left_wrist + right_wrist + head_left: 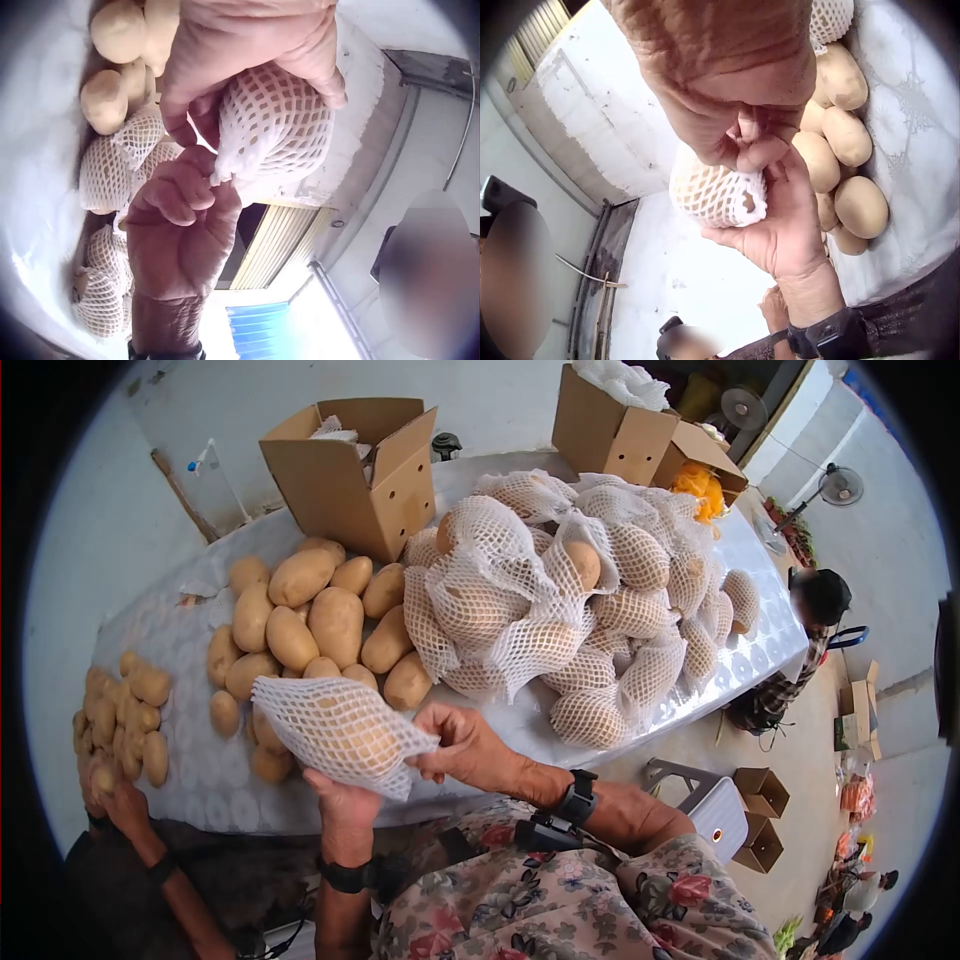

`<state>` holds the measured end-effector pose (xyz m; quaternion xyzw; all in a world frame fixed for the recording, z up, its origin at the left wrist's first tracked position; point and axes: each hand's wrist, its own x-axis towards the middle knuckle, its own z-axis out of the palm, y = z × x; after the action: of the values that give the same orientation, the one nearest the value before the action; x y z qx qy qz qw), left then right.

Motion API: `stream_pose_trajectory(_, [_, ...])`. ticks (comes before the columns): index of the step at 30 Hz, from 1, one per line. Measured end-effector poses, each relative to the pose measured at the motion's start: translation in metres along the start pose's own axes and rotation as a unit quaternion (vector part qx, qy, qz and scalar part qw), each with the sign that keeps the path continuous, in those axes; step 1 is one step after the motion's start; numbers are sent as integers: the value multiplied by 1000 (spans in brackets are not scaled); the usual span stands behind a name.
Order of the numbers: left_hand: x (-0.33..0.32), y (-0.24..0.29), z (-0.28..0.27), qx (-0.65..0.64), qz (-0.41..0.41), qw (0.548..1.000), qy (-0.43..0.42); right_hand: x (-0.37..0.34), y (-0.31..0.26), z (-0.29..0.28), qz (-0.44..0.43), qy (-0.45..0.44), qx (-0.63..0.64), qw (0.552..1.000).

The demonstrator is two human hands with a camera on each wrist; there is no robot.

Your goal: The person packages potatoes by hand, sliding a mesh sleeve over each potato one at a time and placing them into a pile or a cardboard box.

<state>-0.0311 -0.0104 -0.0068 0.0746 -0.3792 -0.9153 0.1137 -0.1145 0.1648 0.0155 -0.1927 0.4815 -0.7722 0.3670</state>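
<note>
A potato in a white foam net sleeve is held over the near side of the table. My left hand holds it from below; in the left wrist view, this hand's thumb and fingers lie around the sleeve's sides. At the sleeve's right end, my right hand pinches the net between thumb and fingers. Behind both hands lies a pile of bare potatoes. To the right is a large heap of potatoes in nets.
An open cardboard box stands behind the bare potatoes. Another box, with white nets on top, is farther right. At the left edge, another person's hand is by a second potato pile. A grey stool stands right of the table.
</note>
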Motion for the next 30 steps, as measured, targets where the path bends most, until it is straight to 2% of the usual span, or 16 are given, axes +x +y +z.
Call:
stream_pose_trajectory(1, [-3,-1,-4,-5,-6,1000,-5,-1,-1,2,37,-5,-11,999])
stream_pose_trajectory(4, [-5,0,-14,26,-25,999,-28,4,14,-20,14,-75,-67,995])
stream_pose_trajectory(5, [-5,1,-20,50,-26,998,-28,1,15,-25,-75,-57,-104,990])
stream_pose_trajectory(8, [0,3,-17,160,5,987,6,-13,-27,-23,-143,80,-176,971])
stream_pose_trajectory(9, [0,9,0,213,1,977,23,-16,-44,-22,-123,30,-245,961])
stream_pose_trajectory(10, [1,11,14,266,-2,963,39,-18,-47,-17,-138,7,-283,949])
stream_pose_trajectory(12, [3,5,27,300,-20,954,7,-18,-45,-6,-168,-38,-356,918])
stream_pose_trajectory(17, [9,-12,62,281,-46,956,-70,-25,-47,-20,-115,25,-222,968])
stream_pose_trajectory(20, [15,-24,84,249,-56,960,-119,-37,-50,-43,-128,88,-234,960])
stream_pose_trajectory(21, [16,-27,98,229,-61,963,-132,-45,-57,-49,-91,133,-201,966])
stream_pose_trajectory(22, [17,-30,106,209,-65,965,-144,-52,-65,-54,-96,170,-138,971])
stream_pose_trajectory(23, [23,-29,93,251,-112,942,-195,-60,-73,-61,-100,206,-75,971])
stream_pose_trajectory(24, [24,-32,84,266,-125,935,-200,-69,-81,-70,-103,241,-11,965])
stream_pose_trajectory(26, [18,-42,66,295,-155,920,-209,-90,-93,-113,-172,293,-58,939])
stream_pose_trajectory(27, [14,-54,54,299,-132,926,-188,-105,-107,-127,-198,329,-59,921])
stream_pose_trajectory(30, [3,-66,27,495,-46,855,-149,-143,-150,-160,-286,426,-95,853])
